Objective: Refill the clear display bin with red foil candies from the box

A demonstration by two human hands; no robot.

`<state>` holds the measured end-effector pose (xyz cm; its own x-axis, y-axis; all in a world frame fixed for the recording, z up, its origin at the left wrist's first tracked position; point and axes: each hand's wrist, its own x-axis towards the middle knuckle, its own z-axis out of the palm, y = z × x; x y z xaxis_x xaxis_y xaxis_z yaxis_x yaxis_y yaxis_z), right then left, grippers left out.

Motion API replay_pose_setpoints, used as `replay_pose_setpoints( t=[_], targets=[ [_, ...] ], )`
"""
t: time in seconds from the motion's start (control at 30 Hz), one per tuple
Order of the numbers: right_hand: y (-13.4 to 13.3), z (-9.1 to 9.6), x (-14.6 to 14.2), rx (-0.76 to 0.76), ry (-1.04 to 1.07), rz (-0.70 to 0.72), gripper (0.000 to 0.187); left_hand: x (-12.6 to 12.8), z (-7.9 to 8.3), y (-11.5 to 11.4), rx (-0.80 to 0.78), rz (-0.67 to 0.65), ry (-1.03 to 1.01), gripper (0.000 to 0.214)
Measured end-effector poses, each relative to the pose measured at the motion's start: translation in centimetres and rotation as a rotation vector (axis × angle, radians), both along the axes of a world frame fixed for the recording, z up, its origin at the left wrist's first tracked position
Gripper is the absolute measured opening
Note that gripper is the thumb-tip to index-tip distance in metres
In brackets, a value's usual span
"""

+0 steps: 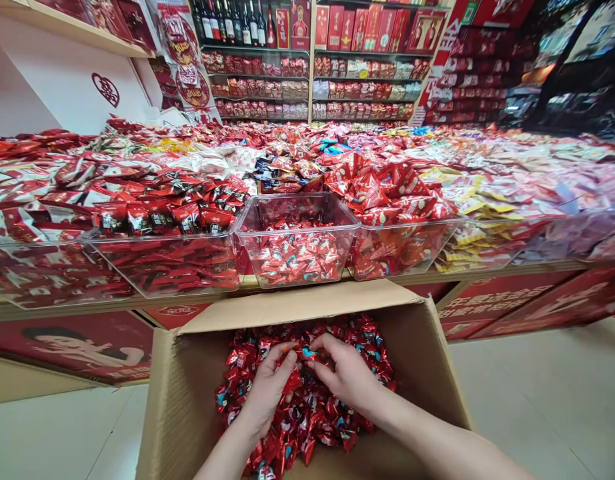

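Both hands are over an open cardboard box heaped with small red foil-wrapped candies. Between my hands is one wrapped candy, red with a blue patch. My left hand has its thumb and fingers closed on the candy's left end; more red wrappers show just below the thumb. On the other side, my right hand pinches the candy's right end between thumb and forefinger. Beyond the box, a clear plastic bin is partly filled with small red candies.
Clear bins piled with red packets, larger red bags and yellow packets line the counter. A box flap leans toward the counter edge. Shelves with bottles stand behind. Tiled floor lies on both sides.
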<state>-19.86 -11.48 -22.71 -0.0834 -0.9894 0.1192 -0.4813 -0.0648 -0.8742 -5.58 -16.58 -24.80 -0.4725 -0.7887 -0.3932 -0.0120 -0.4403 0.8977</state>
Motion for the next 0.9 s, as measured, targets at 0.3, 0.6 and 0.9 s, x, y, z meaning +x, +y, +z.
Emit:
replay_pose_setpoints(
  t=[0.3,0.6,0.9],
  targets=[
    [0.2,0.8,-0.1,-0.058,0.074,0.056,0.035,-0.3,0.2,0.2,0.021,0.012,0.026,0.025],
    [0.5,1.1,0.2,0.028,0.325,0.046,0.004,-0.1,-0.3,0.4,-0.027,0.003,-0.007,0.027],
    [-2.5,16.6,-2.5,-0.616,0.474,0.041,0.034,0.4,-0.2,-0.2,0.010,0.131,-0.031,0.027]
  ],
)
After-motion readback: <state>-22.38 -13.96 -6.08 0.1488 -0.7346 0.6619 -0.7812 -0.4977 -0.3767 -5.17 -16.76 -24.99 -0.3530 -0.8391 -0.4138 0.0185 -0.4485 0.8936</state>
